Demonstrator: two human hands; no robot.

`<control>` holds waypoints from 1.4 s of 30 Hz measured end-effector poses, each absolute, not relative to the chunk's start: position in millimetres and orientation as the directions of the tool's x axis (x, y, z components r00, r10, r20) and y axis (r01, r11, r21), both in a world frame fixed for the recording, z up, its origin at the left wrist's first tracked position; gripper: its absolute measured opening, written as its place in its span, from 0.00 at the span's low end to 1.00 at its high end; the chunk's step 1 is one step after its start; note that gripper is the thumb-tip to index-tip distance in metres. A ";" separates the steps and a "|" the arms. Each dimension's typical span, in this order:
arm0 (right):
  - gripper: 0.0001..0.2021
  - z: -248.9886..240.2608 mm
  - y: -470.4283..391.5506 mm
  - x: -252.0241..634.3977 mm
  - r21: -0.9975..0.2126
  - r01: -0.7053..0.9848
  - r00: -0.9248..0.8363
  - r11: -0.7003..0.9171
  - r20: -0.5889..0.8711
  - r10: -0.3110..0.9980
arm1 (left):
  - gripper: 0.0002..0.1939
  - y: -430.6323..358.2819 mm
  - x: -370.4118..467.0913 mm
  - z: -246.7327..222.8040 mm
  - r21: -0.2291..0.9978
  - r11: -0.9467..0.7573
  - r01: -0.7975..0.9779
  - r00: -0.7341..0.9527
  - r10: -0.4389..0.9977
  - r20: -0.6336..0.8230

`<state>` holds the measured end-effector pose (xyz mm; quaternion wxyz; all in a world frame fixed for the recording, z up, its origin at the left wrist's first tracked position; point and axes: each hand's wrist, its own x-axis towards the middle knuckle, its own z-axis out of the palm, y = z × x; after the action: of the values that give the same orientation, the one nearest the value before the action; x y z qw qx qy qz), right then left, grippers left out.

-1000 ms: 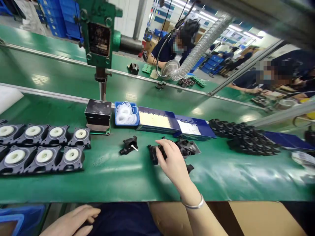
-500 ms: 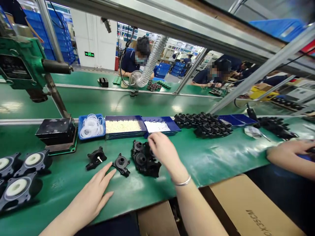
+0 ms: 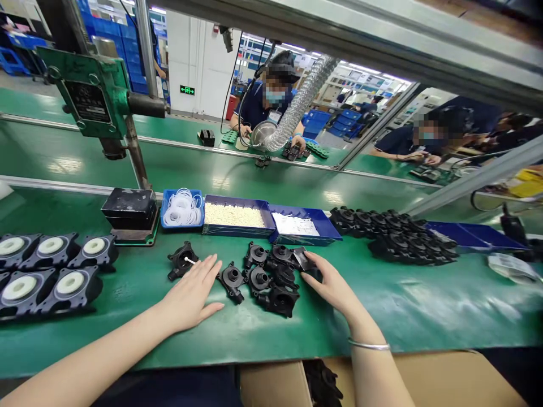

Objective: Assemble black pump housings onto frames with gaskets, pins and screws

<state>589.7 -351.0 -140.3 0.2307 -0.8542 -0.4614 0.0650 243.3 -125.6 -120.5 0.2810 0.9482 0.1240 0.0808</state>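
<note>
My left hand (image 3: 192, 295) lies low over the green bench with fingers stretched out and nothing in them. Just beyond its fingertips is a black plastic housing (image 3: 180, 259) with a thin white pin (image 3: 190, 260) sticking out. To the right of those fingers sits another black housing (image 3: 233, 276) with a round spout. My right hand (image 3: 330, 278) has its fingers and thumb around a black plastic housing (image 3: 302, 259) at the right edge of a cluster of similar housings (image 3: 258, 278). The fingers partly hide that piece.
Behind the cluster stand a blue tray of white rings (image 3: 183, 209), a bin of cream pellets (image 3: 233, 216) and a bin of white pins (image 3: 294, 224). Grey housings with white discs (image 3: 70, 282) line the left. A green press (image 3: 91, 99) overhangs; more black housings (image 3: 407, 240) sit right.
The view has shifted left, so the bench things appear further right. My right hand has moved from above the cluster to its right side, around a housing. My left hand stays flat near the pinned housing.
</note>
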 end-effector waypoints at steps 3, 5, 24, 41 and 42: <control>0.32 -153.4 -347.9 591.0 -0.453 0.733 0.635 -0.508 0.186 0.750 | 0.42 -133.6 257.2 -121.5 0.379 -0.903 0.202 0.970 0.239 0.051; 0.31 -158.7 -342.9 589.8 -0.448 0.720 0.667 -0.530 0.238 0.706 | 0.42 -140.1 268.4 -120.1 0.314 -0.926 0.210 0.973 0.230 0.029; 0.19 -65.7 -216.5 428.5 -0.309 0.951 0.083 0.017 0.305 0.949 | 0.37 -150.8 223.2 -117.2 -0.083 -0.965 0.248 0.968 0.243 0.059; 0.15 -32.3 -199.8 606.2 -0.308 0.753 0.632 -0.582 0.089 0.770 | 0.13 -104.5 254.3 -10.2 -0.012 -0.976 0.217 0.976 0.217 0.012; 0.13 -39.4 -197.3 621.8 -0.301 0.738 0.645 -0.604 0.051 0.763 | 0.13 -94.0 275.7 2.3 0.003 -0.978 0.209 0.978 0.209 -0.014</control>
<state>621.8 -197.3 -39.4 0.1489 -0.8945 -0.4195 0.0411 275.7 -94.0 2.3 0.0022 0.9944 0.1053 -0.0069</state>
